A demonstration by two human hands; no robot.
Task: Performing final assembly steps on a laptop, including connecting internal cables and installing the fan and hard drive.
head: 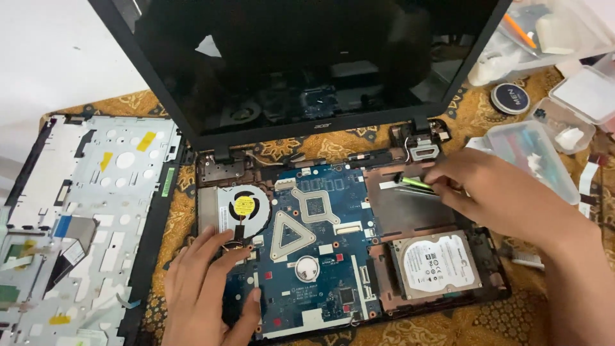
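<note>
Tweezers (418, 186), thin and green-tipped, lie pinched in the right hand (493, 192), pointing left over the open laptop's brown bay (403, 214). The left hand (205, 288) rests flat, fingers spread, on the blue board (314, 256) beside the fan (242, 206).

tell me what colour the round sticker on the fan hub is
Yellow: the sticker sits at the centre of the cooling fan, clearest in the head view.

Two bare hands, left grip (205, 291), right grip (493, 192), forearms unsleeved, no rings
</note>
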